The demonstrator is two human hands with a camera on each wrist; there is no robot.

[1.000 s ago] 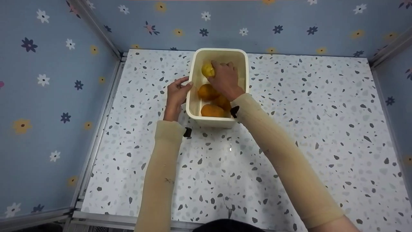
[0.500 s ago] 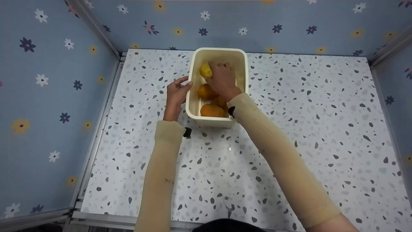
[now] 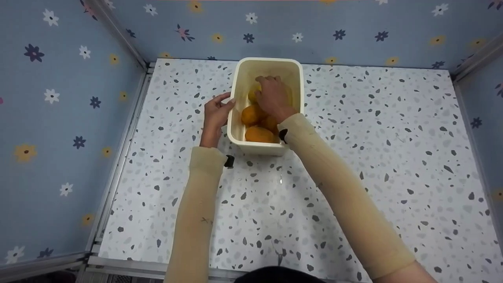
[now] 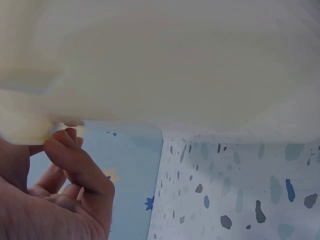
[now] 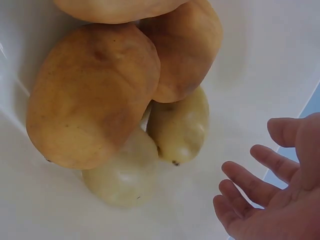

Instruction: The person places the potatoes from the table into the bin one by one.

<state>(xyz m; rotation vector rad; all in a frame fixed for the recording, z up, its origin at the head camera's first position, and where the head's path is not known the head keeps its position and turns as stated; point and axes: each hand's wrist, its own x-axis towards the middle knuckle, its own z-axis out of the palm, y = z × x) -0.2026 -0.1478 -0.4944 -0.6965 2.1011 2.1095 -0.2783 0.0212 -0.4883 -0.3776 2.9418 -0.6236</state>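
A cream plastic bin stands at the back of the table. Inside it lie three large orange fruits, perhaps mangoes, heaped towards the near end. Two smaller yellow fruits that look like lemons touch them on the far side. My left hand pinches the bin's left rim; in the left wrist view its fingers are bent at the edge. My right hand is inside the bin over the yellow fruits. The right wrist view shows its fingers spread, apart from the fruit and holding nothing.
The speckled white table extends on both sides of the bin and in front of it. Blue flowered panels rise behind and at the sides. A metal frame runs along the left edge.
A yellow fruit that my right hand held at the bin's far left now lies nearer, against the orange fruit, and the hand has let go. My left hand stays on the rim.
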